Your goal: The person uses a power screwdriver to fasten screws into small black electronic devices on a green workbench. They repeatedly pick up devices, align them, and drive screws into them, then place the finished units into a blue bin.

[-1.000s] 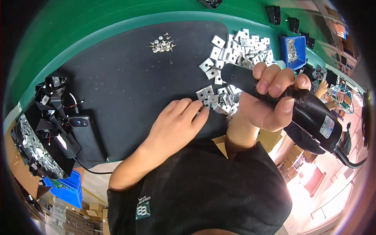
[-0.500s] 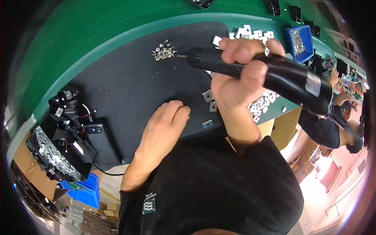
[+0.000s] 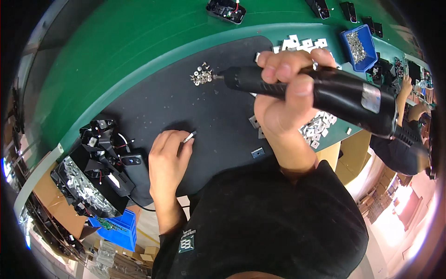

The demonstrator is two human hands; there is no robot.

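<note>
My right hand (image 3: 290, 88) is wrapped round a black electric screwdriver (image 3: 355, 95), held level with its bit pointing left. The bit's tip is at the right edge of a small pile of silver screws (image 3: 201, 78) on the dark mat (image 3: 186, 109); whether it touches a screw I cannot tell. Lower on the mat, my left hand (image 3: 168, 158) pinches a small pale flat piece (image 3: 189, 136) between thumb and fingers. Its full shape is hidden. Near my right wrist lie square metal plates with holes, one loose plate (image 3: 258, 152) closest to me.
Further plates (image 3: 318, 128) are heaped right of my forearm. A blue bin (image 3: 360, 49) of small metal parts stands far right. Black housings and a box of shiny parts (image 3: 88, 186) crowd the left edge. Another black housing (image 3: 226, 11) lies far off. A co-worker's arm (image 3: 403, 95) shows at right.
My left hand has moved left and slightly nearer to me, and a pale piece now shows in its fingers. The screwdriver's bit has come closer to the screws. The whole view has shifted somewhat.
</note>
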